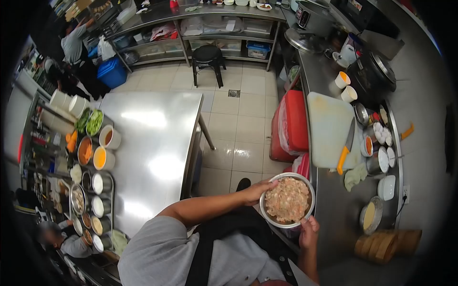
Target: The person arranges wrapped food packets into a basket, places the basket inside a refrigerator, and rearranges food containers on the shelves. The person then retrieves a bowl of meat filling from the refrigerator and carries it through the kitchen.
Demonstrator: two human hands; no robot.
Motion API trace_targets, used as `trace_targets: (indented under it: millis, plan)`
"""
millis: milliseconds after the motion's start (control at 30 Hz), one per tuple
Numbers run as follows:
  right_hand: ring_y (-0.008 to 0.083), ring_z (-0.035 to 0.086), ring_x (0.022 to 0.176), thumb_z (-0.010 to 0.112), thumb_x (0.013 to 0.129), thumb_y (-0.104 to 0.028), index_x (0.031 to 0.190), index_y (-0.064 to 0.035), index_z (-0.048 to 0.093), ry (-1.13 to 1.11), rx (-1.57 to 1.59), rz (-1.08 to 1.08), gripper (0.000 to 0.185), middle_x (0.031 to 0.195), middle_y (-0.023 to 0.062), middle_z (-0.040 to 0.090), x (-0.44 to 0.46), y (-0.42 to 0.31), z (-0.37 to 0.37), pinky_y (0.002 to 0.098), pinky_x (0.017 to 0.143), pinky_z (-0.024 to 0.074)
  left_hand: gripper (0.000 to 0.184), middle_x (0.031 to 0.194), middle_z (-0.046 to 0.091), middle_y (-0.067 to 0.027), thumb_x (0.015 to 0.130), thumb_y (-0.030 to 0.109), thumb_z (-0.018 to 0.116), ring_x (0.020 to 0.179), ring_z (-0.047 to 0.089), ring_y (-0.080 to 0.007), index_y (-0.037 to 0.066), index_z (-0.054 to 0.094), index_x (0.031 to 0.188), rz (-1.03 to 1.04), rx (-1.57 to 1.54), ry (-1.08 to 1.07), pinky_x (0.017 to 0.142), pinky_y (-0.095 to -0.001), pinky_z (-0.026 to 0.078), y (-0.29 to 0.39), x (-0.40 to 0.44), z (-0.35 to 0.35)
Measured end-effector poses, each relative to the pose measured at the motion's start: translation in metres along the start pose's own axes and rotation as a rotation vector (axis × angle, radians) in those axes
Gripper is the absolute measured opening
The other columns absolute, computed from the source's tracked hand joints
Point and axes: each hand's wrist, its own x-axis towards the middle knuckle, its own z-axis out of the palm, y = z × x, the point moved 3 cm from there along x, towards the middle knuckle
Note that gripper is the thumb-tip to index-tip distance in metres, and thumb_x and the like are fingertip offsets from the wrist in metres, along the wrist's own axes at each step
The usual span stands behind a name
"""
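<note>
Between my two hands is a round metal bowl point(310, 200), held over the near edge of the right-hand counter. Pinkish minced meat mixture point(287, 199) with orange flecks fills much of it. My left hand point(258, 191) grips the rim on the left, thumb over the edge. At the lower right of the rim, my right hand point(309, 229) has its fingers closed on the bowl. Beyond the bowl lies a white cutting board point(329, 128), with a yellow-handled knife point(344, 151) across its right side. A crumpled pale green cloth point(355, 177) rests by the board's near end.
A steel table point(148, 143) stands left, its far side lined with containers of ingredients. Bamboo steamers point(379, 246) and a bowl of yellow liquid point(370, 217) sit on the right counter. Red bins point(291, 125) stand beneath it. A black stool point(208, 58) is ahead. Other people work at left.
</note>
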Motion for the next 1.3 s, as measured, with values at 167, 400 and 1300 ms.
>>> trace_targets:
  millis: [167,400,1300]
  plan:
    - [0.0114,0.058,0.087,0.051,0.096,-0.016,0.109,0.0020,0.059,-0.182,-0.280,-0.152,0.024,0.097,0.0046,0.065,0.132,-0.040,0.035,0.0287,0.081,0.0464,0.053,0.127,0.056,-0.0120,0.097,0.039,0.050,0.115,0.057,-0.0215,0.003,0.042,0.135,0.185,-0.014,0.105,0.099,-0.0367,0.047,0.097,0.050,-0.056]
    - [0.0145,0.060,0.080,0.042,0.100,-0.025,0.106,0.0002,0.058,-0.618,-0.637,-0.191,0.030,0.092,0.0091,0.064,0.304,-0.080,0.170,0.0301,0.075,0.0495,0.054,0.124,0.058,-0.0161,0.096,0.043,0.050,0.111,0.060,-0.0250,0.001,0.047,0.129,0.521,-0.237,0.421,0.095,-0.0397,0.050,0.208,0.027,-0.146]
    - [0.0279,0.064,0.079,0.063,0.085,-0.030,0.092,-0.0053,0.063,-0.748,-1.351,-0.214,0.026,0.085,0.0145,0.067,0.775,-0.174,0.434,0.0357,0.073,0.0494,0.040,0.123,0.057,-0.0132,0.099,0.027,0.049,0.112,0.056,-0.0231,-0.001,0.048,0.128,1.234,-0.321,1.199,0.098,-0.0367,0.045,0.569,0.039,-0.426]
